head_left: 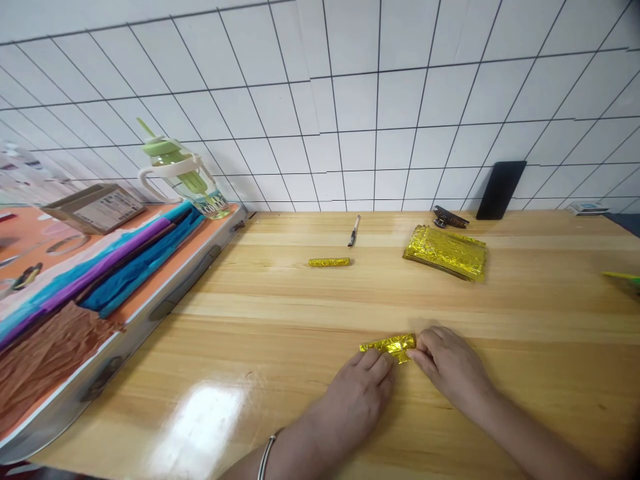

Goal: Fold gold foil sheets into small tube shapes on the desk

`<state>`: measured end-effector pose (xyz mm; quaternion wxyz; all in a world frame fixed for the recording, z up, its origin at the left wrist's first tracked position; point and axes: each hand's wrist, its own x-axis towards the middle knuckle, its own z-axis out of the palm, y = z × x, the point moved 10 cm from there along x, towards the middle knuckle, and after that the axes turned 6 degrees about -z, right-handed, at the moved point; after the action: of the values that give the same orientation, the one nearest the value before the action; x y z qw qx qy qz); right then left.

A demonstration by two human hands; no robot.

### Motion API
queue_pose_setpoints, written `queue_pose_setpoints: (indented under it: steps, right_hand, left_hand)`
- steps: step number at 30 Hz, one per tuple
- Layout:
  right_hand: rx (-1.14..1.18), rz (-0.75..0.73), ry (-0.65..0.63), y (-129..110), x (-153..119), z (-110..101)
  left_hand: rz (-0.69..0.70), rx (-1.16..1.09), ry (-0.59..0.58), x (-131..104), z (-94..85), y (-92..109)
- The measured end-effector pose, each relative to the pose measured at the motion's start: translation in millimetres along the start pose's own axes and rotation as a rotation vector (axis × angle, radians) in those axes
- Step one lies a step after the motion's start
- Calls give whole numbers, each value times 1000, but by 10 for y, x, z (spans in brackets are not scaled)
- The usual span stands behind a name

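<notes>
A strip of shiny gold foil paper (390,343), partly rolled or folded, lies on the wooden table in front of me. My left hand (357,393), with a bracelet at its wrist, has its fingers bent together over the foil's near edge, pressing it down. At the right end, my right hand (450,363) pinches the foil between thumb and fingers. The fingers hide part of its near side. Farther back lies a narrow gold foil roll (329,263). A stack of flat gold foil sheets (447,253) sits to the right of it.
A pen (354,231), a black hair clip (450,217) and a black slab (501,190) are near the tiled wall. On the orange surface at left are coloured crepe papers (120,267), a cardboard box (97,208) and a green-lidded bottle (187,177). The wooden table (270,293) has a glare patch.
</notes>
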<state>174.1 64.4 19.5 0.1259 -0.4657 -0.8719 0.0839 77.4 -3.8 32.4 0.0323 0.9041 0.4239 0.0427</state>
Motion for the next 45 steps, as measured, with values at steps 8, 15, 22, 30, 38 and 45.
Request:
queue_pose_setpoints:
  steps: [8, 15, 22, 30, 38, 45]
  right_hand:
    - [20, 12, 57, 63, 15, -13]
    - [214, -17, 44, 90, -18, -36]
    - [380, -63, 38, 61, -52, -43]
    - [351, -88, 32, -8, 1, -75]
    - [328, -153, 38, -22, -30, -38]
    - [313, -110, 37, -7, -10, -26]
  left_hand:
    - [45, 78, 33, -12, 17, 102]
    - [32, 117, 19, -13, 36, 76]
    - [23, 54, -19, -12, 3, 45]
    - [31, 77, 0, -20, 2, 58]
    - [57, 77, -3, -41, 71, 82]
    - [37, 67, 26, -39, 33, 57]
